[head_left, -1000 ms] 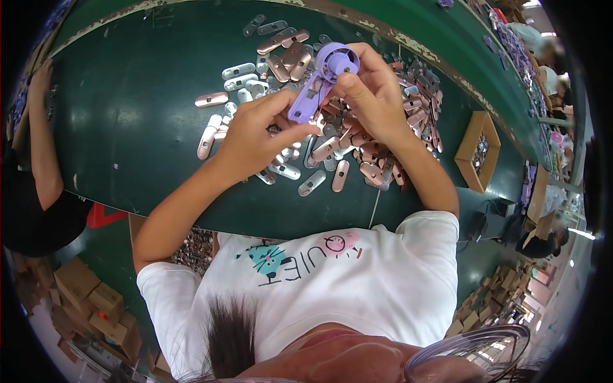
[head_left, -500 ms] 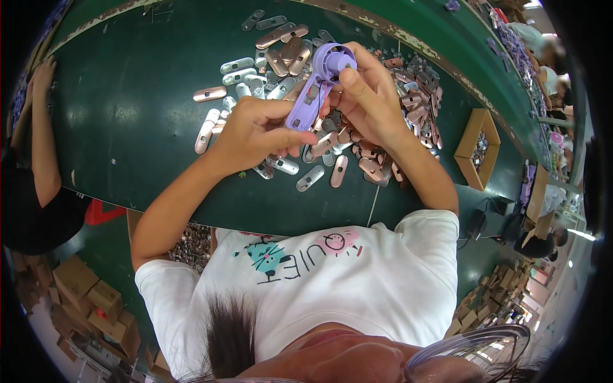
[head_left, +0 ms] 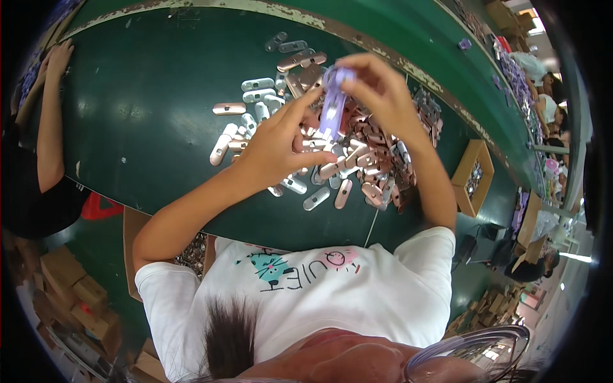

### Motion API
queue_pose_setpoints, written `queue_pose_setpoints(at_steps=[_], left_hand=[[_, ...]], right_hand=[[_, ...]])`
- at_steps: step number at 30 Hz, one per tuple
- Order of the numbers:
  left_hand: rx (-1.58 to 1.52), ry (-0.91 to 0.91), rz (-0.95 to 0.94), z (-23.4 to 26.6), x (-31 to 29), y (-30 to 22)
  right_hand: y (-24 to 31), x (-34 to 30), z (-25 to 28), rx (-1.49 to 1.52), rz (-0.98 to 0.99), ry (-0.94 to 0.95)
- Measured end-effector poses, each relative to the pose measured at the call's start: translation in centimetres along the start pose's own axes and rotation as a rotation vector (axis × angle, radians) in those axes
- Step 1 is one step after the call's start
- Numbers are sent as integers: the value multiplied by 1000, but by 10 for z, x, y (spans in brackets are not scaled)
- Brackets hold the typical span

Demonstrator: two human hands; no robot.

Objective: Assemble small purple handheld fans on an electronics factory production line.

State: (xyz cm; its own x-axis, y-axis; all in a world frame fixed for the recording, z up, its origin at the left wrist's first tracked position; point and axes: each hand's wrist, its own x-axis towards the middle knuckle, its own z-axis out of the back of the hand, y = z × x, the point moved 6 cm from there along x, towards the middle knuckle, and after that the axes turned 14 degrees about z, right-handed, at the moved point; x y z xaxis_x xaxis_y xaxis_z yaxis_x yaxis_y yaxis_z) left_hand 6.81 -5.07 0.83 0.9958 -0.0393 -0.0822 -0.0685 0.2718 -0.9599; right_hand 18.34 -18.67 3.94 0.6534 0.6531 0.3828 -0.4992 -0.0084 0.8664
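My right hand [head_left: 385, 96] grips a purple handheld fan housing [head_left: 332, 113] by its round head, thumb and fingers about the ring. The housing's long handle points down toward me, its outline smeared by motion. My left hand [head_left: 271, 143] is open beside the handle, thumb and forefinger wide apart; whether the forefinger touches the housing I cannot tell. Beneath both hands spreads a heap of slim, rounded metallic panels, some silver [head_left: 316, 198] and some rose gold [head_left: 343, 193], each with a small dark cutout. Part of the heap is hidden by my hands.
A cardboard box [head_left: 460, 185] of small metal parts stands on the green table [head_left: 159, 127] at right. Another cardboard box [head_left: 131, 239] is by my left elbow. Another person's arm [head_left: 51, 134] rests on the table at far left. A raised, worn ledge [head_left: 281, 11] runs along the back.
My left hand has let go of the handle and its fingers have spread. The housing, still in my right hand, has turned to hang more upright. The view has shifted slightly.
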Motion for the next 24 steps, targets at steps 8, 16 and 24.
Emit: queue_pose_setpoints(at_steps=[8, 16, 24], left_hand=[[642, -178, -477, -7, 1, -18], [786, -137, -370, -4, -6, 0], [761, -106, -406, -5, -2, -16]], right_hand=[[-221, 135, 258, -915, -103, -574], [-38, 85, 43, -899, 641, 54], [-59, 2, 93, -738, 175, -50]])
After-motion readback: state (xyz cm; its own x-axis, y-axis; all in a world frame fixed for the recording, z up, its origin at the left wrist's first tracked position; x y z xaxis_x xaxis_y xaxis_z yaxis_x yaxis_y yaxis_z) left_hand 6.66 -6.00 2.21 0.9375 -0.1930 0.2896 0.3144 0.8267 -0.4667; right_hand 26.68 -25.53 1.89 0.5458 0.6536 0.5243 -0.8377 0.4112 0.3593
